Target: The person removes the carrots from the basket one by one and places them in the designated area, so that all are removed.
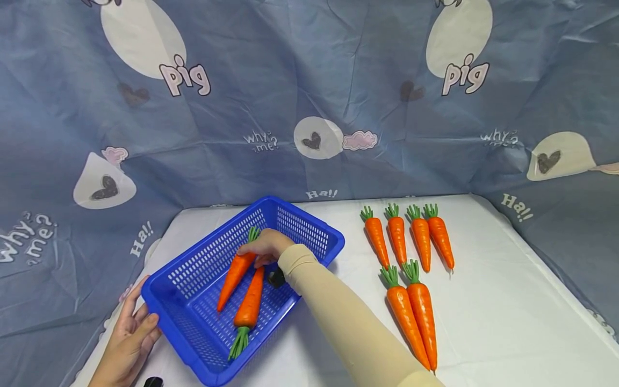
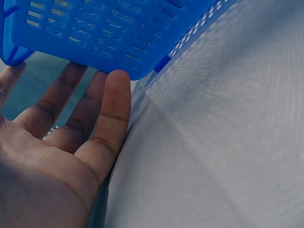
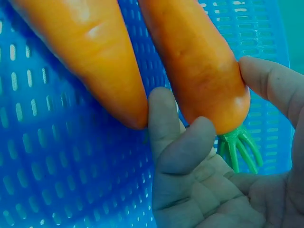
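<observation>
A blue plastic basket (image 1: pixel 302 228) with slotted walls stands on the left of the table. Inside it, my right hand (image 1: pixel 268 247) grips one orange carrot (image 1: pixel 233 282) near its leafy end; thumb and fingers lie on either side of it in the right wrist view. Beside that, a second carrot (image 1: pixel 249 309) lies on the basket floor, its tip close to my fingers and its green top towards me. My left hand (image 1: pixel 128 336) touches the basket's near left corner with mostly straight fingers, fingertips at the rim in the left wrist view.
On the white tablecloth (image 1: pixel 503 312) right of the basket, a row of carrots (image 1: pixel 396 236) lies with tops away from me. Two more carrots (image 1: pixel 420 320) lie side by side nearer me. A blue printed curtain (image 1: pixel 387 107) hangs behind the table.
</observation>
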`<act>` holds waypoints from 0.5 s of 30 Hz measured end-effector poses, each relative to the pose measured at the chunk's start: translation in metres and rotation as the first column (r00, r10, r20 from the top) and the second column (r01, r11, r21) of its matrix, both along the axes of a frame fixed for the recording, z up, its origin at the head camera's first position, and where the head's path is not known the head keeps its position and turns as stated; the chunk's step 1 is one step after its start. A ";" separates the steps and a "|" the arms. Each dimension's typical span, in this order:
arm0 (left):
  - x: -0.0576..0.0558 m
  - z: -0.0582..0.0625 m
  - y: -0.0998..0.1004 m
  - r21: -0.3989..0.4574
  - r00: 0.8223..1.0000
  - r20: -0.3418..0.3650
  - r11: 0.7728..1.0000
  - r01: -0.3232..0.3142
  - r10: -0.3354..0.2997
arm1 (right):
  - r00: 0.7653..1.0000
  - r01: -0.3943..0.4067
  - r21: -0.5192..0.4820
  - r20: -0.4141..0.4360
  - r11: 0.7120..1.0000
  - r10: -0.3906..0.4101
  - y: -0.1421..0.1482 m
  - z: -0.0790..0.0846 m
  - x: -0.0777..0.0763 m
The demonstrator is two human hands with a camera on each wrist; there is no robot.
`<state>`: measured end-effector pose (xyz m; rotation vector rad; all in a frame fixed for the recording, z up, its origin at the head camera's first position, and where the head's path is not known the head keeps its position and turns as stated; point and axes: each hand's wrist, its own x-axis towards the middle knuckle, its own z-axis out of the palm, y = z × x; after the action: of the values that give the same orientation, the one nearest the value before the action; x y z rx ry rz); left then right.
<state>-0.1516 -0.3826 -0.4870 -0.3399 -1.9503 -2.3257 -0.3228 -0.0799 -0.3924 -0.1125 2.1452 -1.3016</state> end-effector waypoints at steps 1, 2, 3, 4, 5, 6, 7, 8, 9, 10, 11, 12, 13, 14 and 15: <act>0.000 0.000 0.000 0.002 1.000 -0.002 1.000 0.002 -0.002 | 1.000 -0.007 -0.017 0.010 1.000 0.007 0.001 0.001 0.000; 0.000 -0.001 0.000 0.004 1.000 -0.002 1.000 0.001 -0.001 | 1.000 -0.011 -0.033 0.020 0.999 0.011 0.001 0.001 0.000; 0.000 0.000 0.000 0.005 1.000 -0.004 1.000 0.003 -0.003 | 0.999 -0.014 -0.050 0.029 0.999 0.016 0.002 0.002 0.000; 0.000 -0.001 0.000 0.007 1.000 -0.006 1.000 0.004 -0.004 | 0.999 -0.010 -0.069 0.036 0.998 0.013 0.002 0.003 0.000; 0.000 -0.001 0.000 0.008 1.000 -0.007 1.000 0.005 -0.005 | 0.999 -0.005 -0.088 0.042 0.996 0.009 0.003 0.004 0.000; 0.001 -0.001 0.000 0.009 1.000 -0.008 1.000 0.006 -0.006 | 0.999 0.001 -0.102 0.045 0.995 0.004 0.003 0.005 0.000; 0.001 -0.001 0.000 0.009 1.000 -0.008 1.000 0.005 -0.005 | 0.999 0.008 -0.120 0.047 0.993 -0.002 0.003 0.005 0.000; 0.001 -0.001 0.000 0.010 1.000 -0.009 1.000 0.006 -0.006 | 0.999 0.016 -0.130 0.043 0.991 -0.011 0.003 0.005 0.000; 0.001 -0.001 0.000 0.012 1.000 -0.010 1.000 0.008 -0.008 | 0.999 0.028 -0.145 0.043 0.989 -0.022 0.003 0.005 0.000; 0.001 -0.001 0.000 0.015 1.000 -0.011 1.000 0.010 -0.010 | 0.999 0.039 -0.155 0.038 0.987 -0.034 0.002 0.005 0.000; 0.001 -0.001 0.000 0.017 1.000 -0.012 1.000 0.012 -0.012 | 0.999 0.047 -0.159 0.032 0.986 -0.043 0.002 0.005 0.000; 0.001 -0.001 0.000 0.018 1.000 -0.013 1.000 0.014 -0.014 | 0.998 0.056 -0.161 0.025 0.985 -0.052 0.002 0.005 0.000; 0.001 -0.001 0.000 0.020 1.000 -0.015 1.000 0.015 -0.015 | 0.998 0.063 -0.165 0.020 0.984 -0.061 0.001 0.004 -0.001; 0.000 -0.002 -0.001 0.022 1.000 -0.017 1.000 0.016 -0.016 | 0.998 0.067 -0.162 0.011 0.984 -0.066 0.001 0.004 -0.001; 0.000 -0.002 -0.001 0.025 1.000 -0.018 1.000 0.018 -0.018 | 0.997 0.073 -0.167 0.011 0.983 -0.072 0.000 0.004 -0.001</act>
<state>-0.1512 -0.3834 -0.4887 -0.3760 -1.9163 -2.3476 -0.3238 -0.0795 -0.3888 -0.0998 2.0504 -1.5217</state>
